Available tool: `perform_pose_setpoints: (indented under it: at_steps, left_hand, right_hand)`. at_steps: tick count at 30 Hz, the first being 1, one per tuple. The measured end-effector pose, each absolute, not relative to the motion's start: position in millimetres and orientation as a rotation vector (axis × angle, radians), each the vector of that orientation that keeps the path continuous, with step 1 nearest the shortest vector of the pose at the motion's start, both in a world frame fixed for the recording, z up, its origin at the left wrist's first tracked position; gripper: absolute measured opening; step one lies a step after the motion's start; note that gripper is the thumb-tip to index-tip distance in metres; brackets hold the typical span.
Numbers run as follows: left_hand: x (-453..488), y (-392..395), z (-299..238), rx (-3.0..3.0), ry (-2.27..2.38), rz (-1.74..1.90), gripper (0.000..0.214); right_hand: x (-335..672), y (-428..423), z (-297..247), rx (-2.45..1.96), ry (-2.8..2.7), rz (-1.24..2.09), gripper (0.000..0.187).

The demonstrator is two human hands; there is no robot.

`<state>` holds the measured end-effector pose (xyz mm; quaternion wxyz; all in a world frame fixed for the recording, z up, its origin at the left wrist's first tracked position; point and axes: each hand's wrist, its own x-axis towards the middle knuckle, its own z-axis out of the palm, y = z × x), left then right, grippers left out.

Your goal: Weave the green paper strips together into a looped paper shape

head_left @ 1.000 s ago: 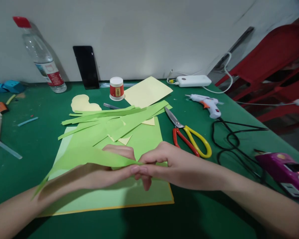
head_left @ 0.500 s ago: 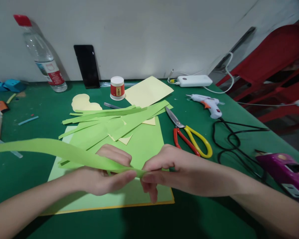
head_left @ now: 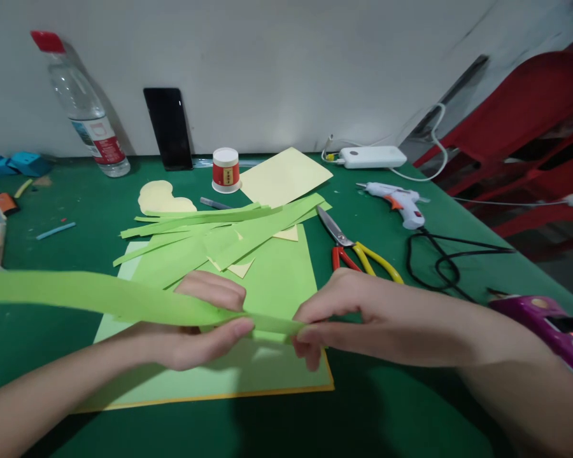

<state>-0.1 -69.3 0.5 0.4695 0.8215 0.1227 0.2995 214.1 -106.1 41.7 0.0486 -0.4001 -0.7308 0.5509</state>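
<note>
A long green paper strip (head_left: 90, 294) runs from the left edge of the view to my hands, with a narrow, folded-looking stretch between them. My left hand (head_left: 205, 331) is closed on it, thumb pressing from the near side. The strip's right end is pinched between thumb and fingers of my right hand (head_left: 344, 321). Below the hands lies a stack of pale green paper (head_left: 181, 381) with an orange-edged sheet under it. Several cut green strips (head_left: 277, 226) lie loosely just beyond my hands. Scissors (head_left: 339, 232) with red and yellow handles rest behind my right hand, which partly hides them.
At the back stand a water bottle (head_left: 93, 127), a dark phone (head_left: 169, 129) and a red-and-white cup (head_left: 226, 170). Cream paper (head_left: 286, 177) lies beside the cup. On the right are a glue gun (head_left: 398, 200), its black cable, a white power strip (head_left: 372, 156) and a purple device (head_left: 539, 321).
My right hand has moved right along the strip, away from my left hand. A longer folded stretch now shows between them. The right hand now covers more of the scissor handles.
</note>
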Motion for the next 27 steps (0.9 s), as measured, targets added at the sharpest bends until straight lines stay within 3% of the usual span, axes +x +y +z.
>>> perform_pose_setpoints:
  at_steps: [6,14,20,27]
  left_hand:
    - [10,-75,-9,2.084,0.324,0.742,0.029]
    - [8,-78,-11,1.954,0.278,0.705,0.031]
    - [1,-72,2,1.853,0.338,0.808,0.033]
    - [5,-71,2,2.089,0.288,0.761,0.030]
  right_hand:
    - [203,-109,30,-1.251,-2.307,1.517,0.028]
    - [195,-112,28,-1.065,-2.199,1.603,0.029]
    - [207,-109,39,-1.218,-2.173,1.635,0.035]
    - [215,-108,41,-1.280,-2.293,1.624,0.028]
